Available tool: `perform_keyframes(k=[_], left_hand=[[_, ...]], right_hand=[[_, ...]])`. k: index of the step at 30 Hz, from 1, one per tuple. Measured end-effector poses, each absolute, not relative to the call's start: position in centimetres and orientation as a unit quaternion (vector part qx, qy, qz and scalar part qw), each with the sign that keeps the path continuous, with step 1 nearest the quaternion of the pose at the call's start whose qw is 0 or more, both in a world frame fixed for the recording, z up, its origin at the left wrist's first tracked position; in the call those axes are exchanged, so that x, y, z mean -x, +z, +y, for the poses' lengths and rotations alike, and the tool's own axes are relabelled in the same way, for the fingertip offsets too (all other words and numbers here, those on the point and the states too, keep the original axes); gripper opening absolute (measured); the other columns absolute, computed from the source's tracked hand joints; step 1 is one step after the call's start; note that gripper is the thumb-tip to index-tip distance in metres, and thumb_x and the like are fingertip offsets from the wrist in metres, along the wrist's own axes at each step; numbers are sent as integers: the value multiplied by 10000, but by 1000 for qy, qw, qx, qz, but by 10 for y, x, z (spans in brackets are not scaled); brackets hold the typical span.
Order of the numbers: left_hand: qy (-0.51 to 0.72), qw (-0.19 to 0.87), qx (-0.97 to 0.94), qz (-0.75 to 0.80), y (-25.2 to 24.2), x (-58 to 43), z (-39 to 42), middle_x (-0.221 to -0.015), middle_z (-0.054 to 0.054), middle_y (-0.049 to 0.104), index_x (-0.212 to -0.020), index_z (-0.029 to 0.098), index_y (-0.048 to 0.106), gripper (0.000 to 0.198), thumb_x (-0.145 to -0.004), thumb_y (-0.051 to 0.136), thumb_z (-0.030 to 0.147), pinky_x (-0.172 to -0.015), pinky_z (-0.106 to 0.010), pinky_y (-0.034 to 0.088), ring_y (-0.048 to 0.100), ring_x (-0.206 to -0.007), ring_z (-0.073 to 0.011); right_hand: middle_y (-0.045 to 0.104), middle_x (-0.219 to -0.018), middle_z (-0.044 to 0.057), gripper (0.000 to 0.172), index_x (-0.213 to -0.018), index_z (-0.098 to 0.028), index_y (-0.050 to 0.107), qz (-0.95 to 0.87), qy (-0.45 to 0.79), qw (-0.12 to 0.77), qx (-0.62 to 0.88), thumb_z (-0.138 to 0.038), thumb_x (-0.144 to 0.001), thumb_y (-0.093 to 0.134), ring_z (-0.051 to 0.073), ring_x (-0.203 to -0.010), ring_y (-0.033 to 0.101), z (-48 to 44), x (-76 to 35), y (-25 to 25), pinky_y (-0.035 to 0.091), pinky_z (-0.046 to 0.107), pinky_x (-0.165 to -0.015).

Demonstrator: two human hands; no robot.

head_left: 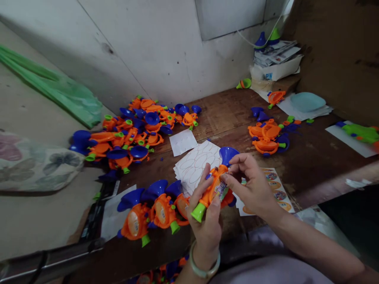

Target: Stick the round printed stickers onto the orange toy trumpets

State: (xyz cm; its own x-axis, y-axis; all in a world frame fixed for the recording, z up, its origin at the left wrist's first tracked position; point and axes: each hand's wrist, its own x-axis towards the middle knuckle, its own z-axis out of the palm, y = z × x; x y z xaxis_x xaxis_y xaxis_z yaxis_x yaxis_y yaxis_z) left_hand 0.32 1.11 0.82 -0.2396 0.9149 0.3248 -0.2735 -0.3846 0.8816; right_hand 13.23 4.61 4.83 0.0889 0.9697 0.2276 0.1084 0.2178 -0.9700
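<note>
My left hand (204,225), with a pale bangle on its wrist, grips an orange plastic toy trumpet (213,189) that has a blue bell and a green mouthpiece. My right hand (251,185) pinches the same toy near its bell, with the thumb at a small printed label (221,191) on the body. Below and to the left lie several finished-looking toy trumpets (156,209) with round labels. Behind my hands are a sheet of oval outlines (195,167) and a printed sticker sheet (275,189).
Heaps of orange, blue and green toy parts (127,134) cover the dark wooden table (225,114) on the left, with another heap (266,136) to the right. A green plastic bag (50,88), floral cloth (32,161), and a white box with papers (275,67) stand around it.
</note>
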Motion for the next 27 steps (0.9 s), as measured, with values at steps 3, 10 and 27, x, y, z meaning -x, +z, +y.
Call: perform_keyframes(k=[3, 10, 27], left_hand=[[700, 420, -451, 362, 8, -3, 10, -1588, -59, 667, -1316, 318, 798, 321, -1011, 744, 231, -1196, -360, 560, 614, -1496, -284], [734, 405, -410, 361, 17, -3, 13, -1503, -76, 734, -1285, 310, 796, 323, -962, 801, 292, -1120, -369, 614, 656, -1451, -309], [718, 399, -410, 395, 8, 48, 10, -1418, -163, 766, -1244, 240, 724, 378, -899, 847, 332, -1023, -478, 665, 802, -1205, -344]], right_hand=[[662, -862, -28, 220, -1141, -286, 532, -616, 289, 535, 501, -237, -981, 675, 175, -763, 658, 43, -134, 47, 553, 316, -696], [497, -1495, 174, 511, -1419, -258, 477, -616, 188, 537, 545, -384, -993, 728, 331, -1381, 559, 50, -149, 39, 562, 523, -1094], [647, -1091, 47, 358, -1258, -274, 545, -596, 393, 518, 472, -473, -1000, 694, 212, -897, 654, 63, -115, 9, 598, 354, -739]])
